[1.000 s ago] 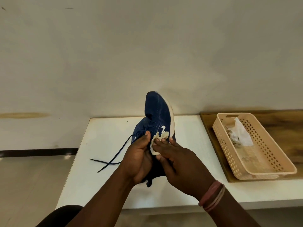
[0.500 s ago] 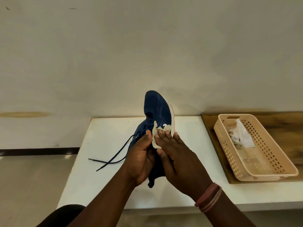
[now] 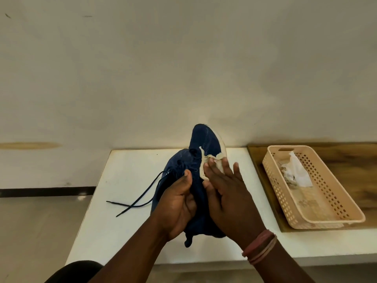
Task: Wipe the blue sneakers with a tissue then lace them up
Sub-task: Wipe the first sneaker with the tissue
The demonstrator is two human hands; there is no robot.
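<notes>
Above the table, hands press tissue against sneaker.

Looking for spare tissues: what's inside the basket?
The basket holds crumpled white tissue at its far end; the rest of its floor looks bare. Anything beneath the tissue is hidden.

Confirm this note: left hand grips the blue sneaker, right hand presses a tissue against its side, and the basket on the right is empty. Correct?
Not quite. The head view shows the basket holds crumpled tissues. The rest stands: left hand grips the blue sneaker, right hand presses the tissue.
</notes>
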